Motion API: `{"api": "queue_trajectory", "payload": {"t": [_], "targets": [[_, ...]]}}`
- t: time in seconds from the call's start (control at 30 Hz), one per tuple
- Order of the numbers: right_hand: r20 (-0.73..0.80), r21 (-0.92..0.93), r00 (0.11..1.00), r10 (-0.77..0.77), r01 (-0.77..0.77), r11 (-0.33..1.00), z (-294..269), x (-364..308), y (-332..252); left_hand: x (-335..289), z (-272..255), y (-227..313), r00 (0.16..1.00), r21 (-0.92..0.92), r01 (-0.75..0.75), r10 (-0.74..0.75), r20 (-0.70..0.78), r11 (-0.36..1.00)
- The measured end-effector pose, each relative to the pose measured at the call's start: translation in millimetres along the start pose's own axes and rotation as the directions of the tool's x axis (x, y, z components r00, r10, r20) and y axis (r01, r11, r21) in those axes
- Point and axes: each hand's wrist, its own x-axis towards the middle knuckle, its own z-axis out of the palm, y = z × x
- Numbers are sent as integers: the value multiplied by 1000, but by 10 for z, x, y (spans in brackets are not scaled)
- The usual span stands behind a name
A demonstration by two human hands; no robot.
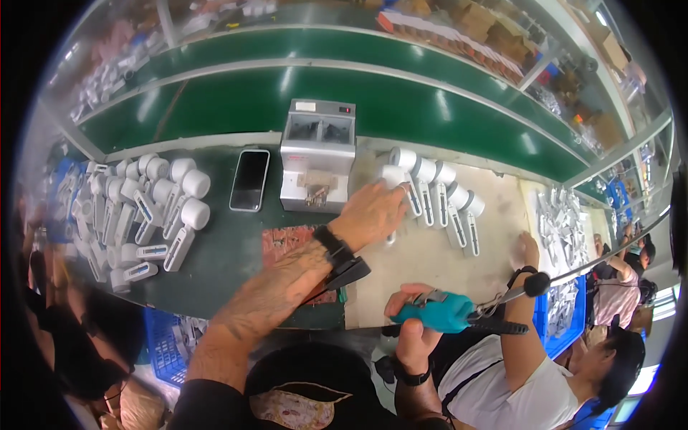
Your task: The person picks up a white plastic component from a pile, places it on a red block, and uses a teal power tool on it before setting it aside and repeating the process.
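Teal tool (438, 312) clasped in the right hand (414, 345); white part (393, 174) touched by the left hand (368, 213), pinch can't be told!

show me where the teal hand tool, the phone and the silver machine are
Teal hand tool (443, 312), head view: side of its casing
Phone (250, 180), head view: middle of its dark screen
Silver machine (317, 159), head view: upper front face
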Motion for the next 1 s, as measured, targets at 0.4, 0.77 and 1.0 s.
{"api": "queue_trajectory", "payload": {"t": [0.4, 0.77, 1.0], "targets": [[14, 71, 997, 70, -70, 995, 334, 307, 66, -1424, -883, -60, 999, -15, -46, 46, -23, 999], [164, 104, 983, -86, 69, 992, 1006, 1000, -73, -1560, -953, -233, 997, -146, -47, 38, -64, 988], [207, 119, 972, -110, 87, 989, 1184, 880, 173, -1605, -909, -295, 997, -121, -34, 26, -67, 992]]}}
